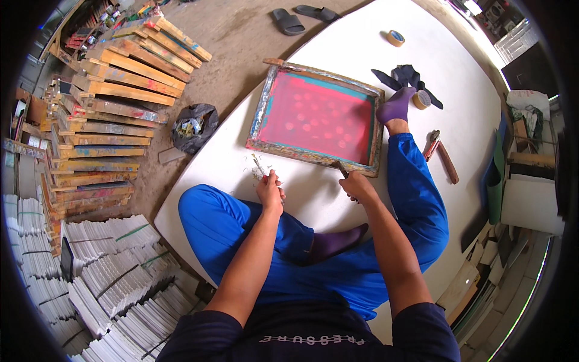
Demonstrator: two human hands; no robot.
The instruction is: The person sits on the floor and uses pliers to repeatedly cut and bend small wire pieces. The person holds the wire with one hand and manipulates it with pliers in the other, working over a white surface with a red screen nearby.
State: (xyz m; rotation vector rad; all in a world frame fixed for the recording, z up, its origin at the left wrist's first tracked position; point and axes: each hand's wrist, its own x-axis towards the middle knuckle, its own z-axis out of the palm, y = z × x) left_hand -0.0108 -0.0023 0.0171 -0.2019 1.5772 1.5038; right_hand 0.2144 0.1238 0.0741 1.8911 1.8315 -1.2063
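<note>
The silk-screen frame (259, 117) is lying on the white board in front of me, its pink mesh (319, 120) facing up. My purple-socked right foot (395, 108) is crowding its right edge, and small curled scraps (254, 170) are lying loose by its near left corner. Beyond my foot, a black cloth (407, 77) is sprawling, with one tape roll (421, 100) sitting just beside it and another tape roll (395, 38) farther off. Red-handled pliers (432, 146) and a wooden stick (448, 163) are lying to the right of my shin.

Both my forearms are reaching forward over my folded left leg. My left hand (271, 192) is pinching a slim metallic tool (260, 167), fingers curled, tip pointing away from me. My right hand (357, 186) is gripping a dark tool (342, 169) with fingers closed; its tip is overlapping the near rail, though I cannot tell whether it is touching.

I am sitting on the white board (464, 96). On the floor beyond it, dark slippers (288, 22) are resting, a black plastic bag (194, 128) is slumping by the edge, wooden frames (111, 142) are standing in a long row, and paper bundles (117, 265) are piling up behind my left.
</note>
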